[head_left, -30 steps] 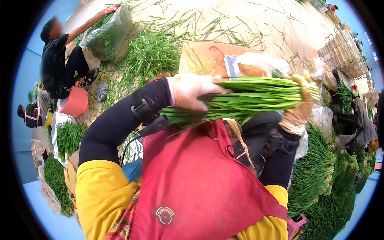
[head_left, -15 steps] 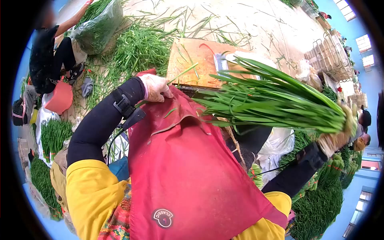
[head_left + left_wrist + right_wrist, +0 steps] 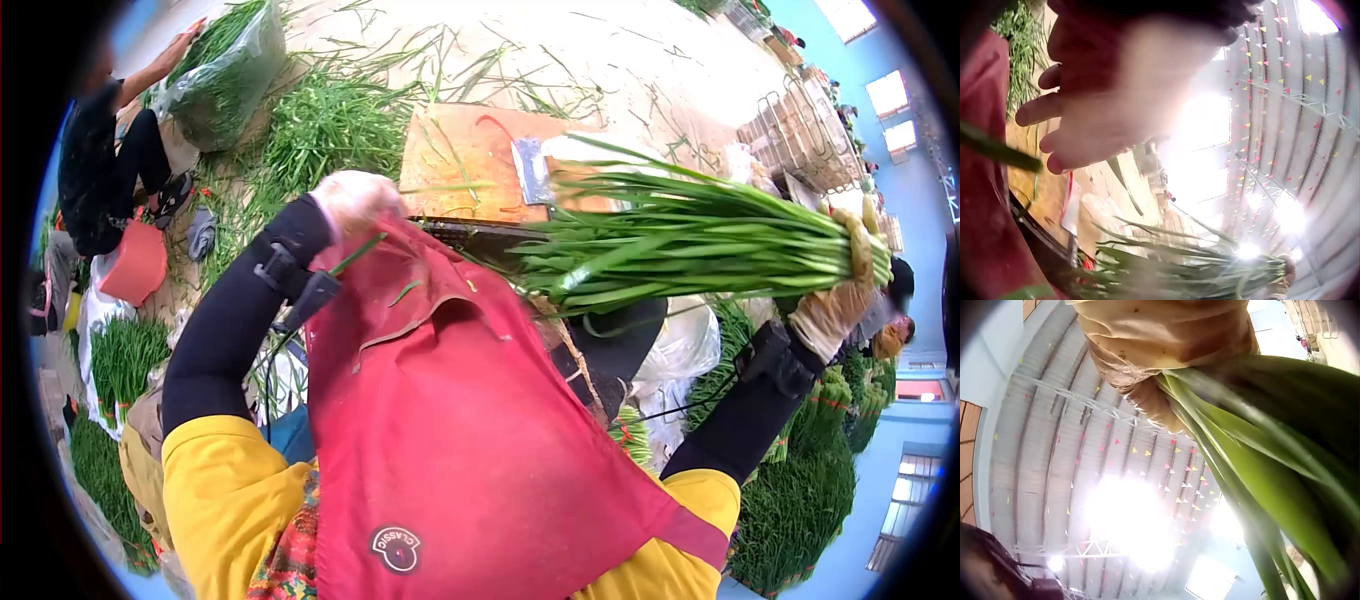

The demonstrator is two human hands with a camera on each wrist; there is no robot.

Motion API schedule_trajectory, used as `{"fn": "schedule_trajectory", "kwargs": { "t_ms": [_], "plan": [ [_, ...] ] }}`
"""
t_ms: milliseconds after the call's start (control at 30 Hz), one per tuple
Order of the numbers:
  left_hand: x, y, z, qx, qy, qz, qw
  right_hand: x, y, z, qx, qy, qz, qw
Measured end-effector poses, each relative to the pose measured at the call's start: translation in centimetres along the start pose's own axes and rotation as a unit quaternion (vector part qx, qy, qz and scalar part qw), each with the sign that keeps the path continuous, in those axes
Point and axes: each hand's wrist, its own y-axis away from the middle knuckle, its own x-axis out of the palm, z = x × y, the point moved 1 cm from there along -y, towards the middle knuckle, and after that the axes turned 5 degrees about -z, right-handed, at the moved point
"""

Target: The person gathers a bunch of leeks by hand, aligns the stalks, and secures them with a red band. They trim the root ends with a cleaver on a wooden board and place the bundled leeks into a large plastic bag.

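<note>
In the head view, my gloved right hand grips a bunch of garlic chives round its pale stalk end. The leaves fan out leftward above my lap; the right wrist view shows the glove curled round the stalks. My gloved left hand, blurred, is apart from the bunch, above the top of the red apron. Its fingers are loosely extended in the left wrist view. A single thin leaf runs out beside that hand, and a short green piece lies near the wrist.
Before me lies a wooden board with a flat metallic piece on it. Loose leaves form a heap on the floor. A person sits at left by a filled plastic bag. Piled chives stand at right.
My left hand has come off the bunch and moved left to the apron's top. My right hand has swung the bunch outward to the right, then slightly up.
</note>
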Motion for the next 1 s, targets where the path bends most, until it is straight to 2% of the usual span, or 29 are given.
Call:
{"fn": "schedule_trajectory", "kwargs": {
  "t_ms": [33,67,100,133,200,233,267,300,333,367,400,433,467,500,533,567,600,633,667,700,733,767,800,833,867,900,933,967,1000],
  "plan": [
    [0.4,0.7,2.4,-0.001,-0.026,-0.021,0.999,0.5,-0.4,0.3,0.022,-0.035,-0.066,0.997],
    [-1.9,1.4,1.8,-0.109,0.016,0.042,0.993,0.5,-0.6,0.5,0.012,-0.025,-0.109,0.994],
    [-0.1,3.1,5.7,-0.184,0.237,-0.068,0.952,0.7,-0.4,0.9,-0.003,-0.048,-0.064,0.997],
    [-0.1,4.3,8.2,-0.101,-0.074,-0.029,0.992,0.9,0.0,1.4,-0.016,-0.070,-0.019,0.997],
    [-4.1,4.7,5.1,-0.241,-0.148,0.067,0.957,2.3,-0.7,-0.9,0.040,-0.016,0.013,0.999],
    [-5.1,4.6,4.8,-0.245,-0.142,0.058,0.957,3.4,-1.3,-2.6,0.022,0.078,0.044,0.996],
    [-6.3,4.1,4.7,-0.250,-0.136,0.043,0.958,4.5,-0.5,-3.4,0.035,0.081,-0.026,0.996],
    [-7.8,3.4,3.0,-0.285,-0.059,0.024,0.956,5.4,-0.4,-2.7,0.010,0.031,0.023,0.999],
    [-8.4,2.8,2.8,-0.272,-0.089,0.018,0.958,6.6,-0.1,-1.9,-0.010,-0.020,0.074,0.997],
    [-9.6,1.8,1.3,-0.284,-0.034,0.049,0.957,8.6,0.4,-1.4,-0.039,-0.129,0.125,0.983],
    [-10.4,0.9,-0.1,-0.293,0.018,0.083,0.952,8.7,-0.4,-1.8,-0.031,0.020,0.117,0.992],
    [-10.3,-0.1,-0.6,-0.224,0.009,0.030,0.974,9.5,-0.9,-2.8,-0.013,0.057,0.120,0.991],
    [-10.4,-1.3,-1.5,-0.142,0.058,-0.052,0.987,10.5,-1.1,-3.6,0.000,0.096,0.123,0.988],
    [-9.7,-2.6,-1.7,-0.081,0.278,-0.102,0.952,11.2,-1.1,-4.2,0.002,0.030,0.137,0.990],
    [-10.2,-3.7,-4.2,-0.001,0.295,-0.143,0.945,12.2,-0.7,-4.8,0.009,-0.038,0.154,0.987],
    [-10.4,-4.9,-7.1,0.074,0.312,-0.179,0.930,14.8,0.2,-2.9,-0.029,0.042,0.182,0.982],
    [-9.8,-6.3,-8.9,0.140,0.297,-0.218,0.919,16.5,1.1,-2.9,0.024,0.060,0.129,0.990],
    [-9.2,-7.9,-10.5,0.208,0.276,-0.257,0.902,18.2,1.6,-3.3,-0.019,0.078,0.140,0.987],
    [-8.5,-9.2,-12.2,0.215,0.304,-0.258,0.891,19.4,1.3,-3.9,-0.066,0.095,0.150,0.982],
    [-7.0,-10.8,-13.0,0.257,0.392,-0.255,0.846,19.3,0.6,-5.8,-0.001,0.068,0.151,0.986],
    [-6.3,-11.6,-13.7,0.239,0.282,-0.295,0.881,20.2,1.0,-5.4,-0.171,0.187,0.246,0.936],
    [-5.1,-12.7,-14.3,0.251,0.346,-0.322,0.845,20.7,0.5,-6.2,-0.064,0.044,0.235,0.969],
    [-4.1,-13.3,-14.9,0.261,0.409,-0.346,0.803,21.1,0.0,-7.1,0.047,-0.099,0.216,0.970],
    [-3.3,-13.6,-14.9,0.255,0.462,-0.360,0.770,21.0,0.4,-7.2,-0.242,0.190,0.231,0.923],
    [-2.8,-13.9,-14.5,0.256,0.462,-0.357,0.770,21.0,0.3,-7.8,-0.125,0.097,0.223,0.962],
    [-2.6,-13.9,-14.1,0.222,0.438,-0.374,0.787,21.4,0.1,-8.4,-0.009,0.002,0.193,0.981],
    [-2.5,-13.8,-13.7,0.187,0.411,-0.390,0.802,22.0,0.1,-9.0,0.108,-0.094,0.158,0.977],
    [-2.3,-14.3,-13.2,0.171,0.431,-0.394,0.794,22.2,0.7,-9.1,0.111,-0.095,0.159,0.976],
    [-2.2,-14.1,-13.0,0.168,0.430,-0.395,0.794,22.5,1.7,-8.3,0.004,-0.016,0.195,0.981]
  ]
}}
